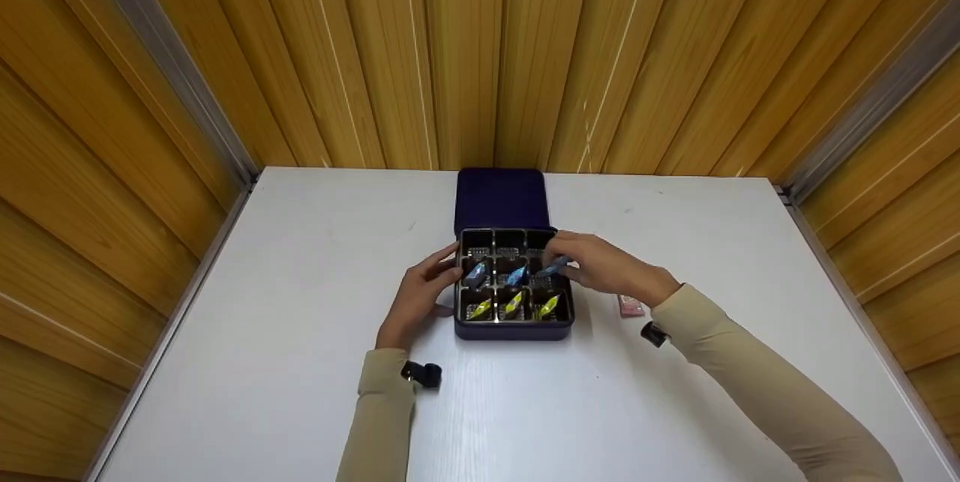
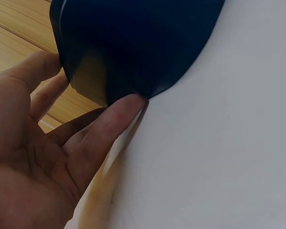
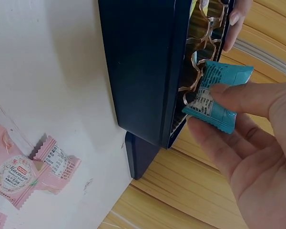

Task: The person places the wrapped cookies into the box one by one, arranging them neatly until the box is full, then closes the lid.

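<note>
A dark blue box point(image 1: 514, 332) with a divided tray lies open on the table. My left hand point(image 1: 418, 294) holds its left side, thumb at the rim and fingers along the wall; the left wrist view shows the fingertips at the box's edges. Between thumb and fingers, my right hand point(image 1: 611, 264) pinches a blue wrapped candy point(image 3: 219, 93) over the right compartment of the middle row. Blue candies point(image 1: 516, 276) sit in the other two middle compartments. Yellow-green candies point(image 1: 550, 307) occupy the front row.
The box's lid point(image 1: 501, 199) is folded back toward the wooden wall point(image 1: 465, 55). Pink wrapped candies point(image 3: 14, 174) lie on the white table point(image 1: 300, 279) right of the box, partly hidden by my right forearm in the head view.
</note>
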`<state>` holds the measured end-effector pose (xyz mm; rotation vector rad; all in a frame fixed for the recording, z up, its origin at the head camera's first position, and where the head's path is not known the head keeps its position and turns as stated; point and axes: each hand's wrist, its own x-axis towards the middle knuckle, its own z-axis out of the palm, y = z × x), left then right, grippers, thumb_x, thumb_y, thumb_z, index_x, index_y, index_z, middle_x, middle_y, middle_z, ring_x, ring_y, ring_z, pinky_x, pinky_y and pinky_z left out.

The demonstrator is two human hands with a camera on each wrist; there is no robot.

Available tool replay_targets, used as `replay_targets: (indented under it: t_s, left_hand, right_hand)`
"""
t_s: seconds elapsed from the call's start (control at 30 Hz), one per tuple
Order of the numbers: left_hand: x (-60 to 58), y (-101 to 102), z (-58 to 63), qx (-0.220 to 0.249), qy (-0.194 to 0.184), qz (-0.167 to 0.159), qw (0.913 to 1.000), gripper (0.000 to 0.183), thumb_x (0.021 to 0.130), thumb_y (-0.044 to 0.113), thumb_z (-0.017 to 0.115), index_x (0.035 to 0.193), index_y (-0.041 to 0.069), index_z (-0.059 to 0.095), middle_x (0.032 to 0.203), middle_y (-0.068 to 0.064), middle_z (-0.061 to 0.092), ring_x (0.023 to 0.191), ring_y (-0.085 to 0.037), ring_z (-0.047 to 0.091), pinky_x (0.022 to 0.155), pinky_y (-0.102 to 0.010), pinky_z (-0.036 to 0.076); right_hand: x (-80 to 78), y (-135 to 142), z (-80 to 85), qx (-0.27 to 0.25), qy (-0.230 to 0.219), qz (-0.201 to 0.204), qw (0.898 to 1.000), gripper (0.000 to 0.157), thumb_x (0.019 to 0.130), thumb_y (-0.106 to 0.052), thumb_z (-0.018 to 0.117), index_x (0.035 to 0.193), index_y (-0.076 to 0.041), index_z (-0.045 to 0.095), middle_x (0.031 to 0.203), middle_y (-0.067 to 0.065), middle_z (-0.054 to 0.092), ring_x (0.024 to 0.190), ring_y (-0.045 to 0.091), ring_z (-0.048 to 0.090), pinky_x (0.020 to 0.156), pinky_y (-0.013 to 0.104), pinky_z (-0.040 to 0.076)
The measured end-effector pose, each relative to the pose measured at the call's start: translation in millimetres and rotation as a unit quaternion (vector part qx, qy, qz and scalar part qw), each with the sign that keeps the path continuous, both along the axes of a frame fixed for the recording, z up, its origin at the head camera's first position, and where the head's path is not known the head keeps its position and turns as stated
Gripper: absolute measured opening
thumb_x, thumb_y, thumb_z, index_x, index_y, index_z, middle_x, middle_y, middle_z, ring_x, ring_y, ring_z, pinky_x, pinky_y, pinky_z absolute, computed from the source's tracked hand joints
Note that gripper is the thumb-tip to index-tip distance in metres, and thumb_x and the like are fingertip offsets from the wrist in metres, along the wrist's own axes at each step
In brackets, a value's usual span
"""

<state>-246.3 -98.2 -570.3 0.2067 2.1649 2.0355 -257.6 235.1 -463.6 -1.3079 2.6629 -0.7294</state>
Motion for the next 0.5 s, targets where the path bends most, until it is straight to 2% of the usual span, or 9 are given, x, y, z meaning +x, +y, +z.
replay_targets:
  t_s: [0.23, 0.5]
  left_hand:
    - [1.6, 0.2, 3.2, 0.003, -0.009, 0.001, 1.0, 0.054, 0.104, 0.025, 0.073, 0.156, 0.025, 0.058, 0.148, -0.023, 0.059, 0.129, -0.042, 0.061, 0.063, -0.051, 0.065]
    - [0.6, 0.3, 4.2, 0.016, -0.016, -0.005, 0.9997, 0.053, 0.105, 0.024, 0.071, 0.156, 0.025, 0.057, 0.149, -0.023, 0.058, 0.129, -0.041, 0.061, 0.063, -0.049, 0.066]
  right_hand:
    - [-3.3, -3.6, 2.2, 0.008, -0.027, 0.016, 0.999, 0.023, 0.096, 0.011, 0.072, 0.112, -0.005, 0.07, 0.112, 0.008, 0.067, 0.106, 0.027, 0.067, 0.089, 0.049, 0.059]
    - [-7.6, -6.6, 2.0, 0.032, -0.042, 0.014, 0.999, 0.023, 0.097, 0.01, 0.07, 0.114, -0.005, 0.072, 0.114, 0.007, 0.068, 0.107, 0.026, 0.067, 0.092, 0.045, 0.059]
